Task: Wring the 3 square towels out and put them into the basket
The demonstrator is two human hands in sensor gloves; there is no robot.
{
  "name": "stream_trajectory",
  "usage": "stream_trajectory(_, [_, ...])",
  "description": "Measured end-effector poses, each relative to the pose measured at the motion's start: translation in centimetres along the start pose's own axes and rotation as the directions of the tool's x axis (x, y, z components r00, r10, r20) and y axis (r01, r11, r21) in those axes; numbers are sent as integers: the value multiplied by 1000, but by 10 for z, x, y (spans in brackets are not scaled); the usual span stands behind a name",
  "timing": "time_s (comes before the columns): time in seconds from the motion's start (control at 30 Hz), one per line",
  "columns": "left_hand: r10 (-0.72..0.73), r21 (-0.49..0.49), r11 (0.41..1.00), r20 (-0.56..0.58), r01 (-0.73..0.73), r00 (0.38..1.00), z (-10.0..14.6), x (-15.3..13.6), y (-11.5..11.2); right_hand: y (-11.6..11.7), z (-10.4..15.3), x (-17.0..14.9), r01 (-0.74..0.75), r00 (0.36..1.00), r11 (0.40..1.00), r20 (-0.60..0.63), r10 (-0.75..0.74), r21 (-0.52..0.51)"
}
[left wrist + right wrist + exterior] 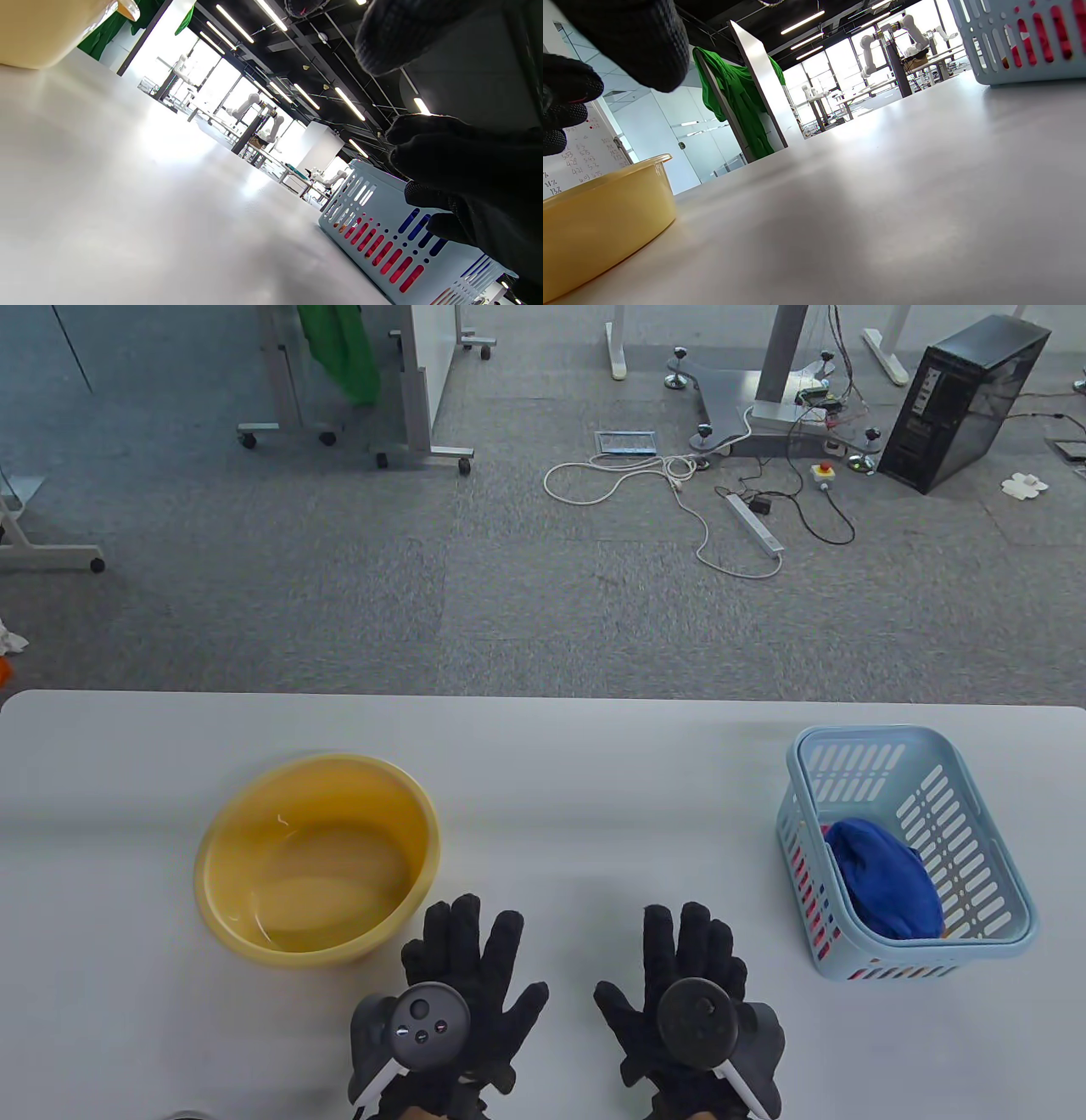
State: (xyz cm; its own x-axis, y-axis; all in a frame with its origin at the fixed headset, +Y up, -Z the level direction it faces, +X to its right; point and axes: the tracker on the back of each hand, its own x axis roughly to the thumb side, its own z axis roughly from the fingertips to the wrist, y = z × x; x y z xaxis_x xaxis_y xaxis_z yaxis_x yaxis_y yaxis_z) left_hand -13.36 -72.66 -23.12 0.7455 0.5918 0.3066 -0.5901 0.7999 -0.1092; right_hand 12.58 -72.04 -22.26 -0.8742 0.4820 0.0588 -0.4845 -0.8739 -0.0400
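Resting hands: your left hand point(462, 984) and right hand point(691, 993) lie flat on the table point(594, 780), fingers straight, holding nothing.
Towels: blue towel point(882, 878) sits in the basket point(1001, 848); red shows through the slots.
Bowl point(318, 857): only water visible.
Risk: bumping the bowl would likely spill water.

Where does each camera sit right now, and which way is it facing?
Table view: overhead, facing down; left hand, right hand, yellow basin, blue basket.
Left wrist view: at tabletop height, facing the basket; fingers at right.
Right wrist view: low, facing the basin; fingers top left.
Both wrist views show basin and basket.
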Motion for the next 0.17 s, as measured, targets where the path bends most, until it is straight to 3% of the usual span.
stream_trajectory(0.17, [13,62,998,-58,-10,998,3,-6,7,-1,-1,-2,2,1000,1000,-7,-2,3])
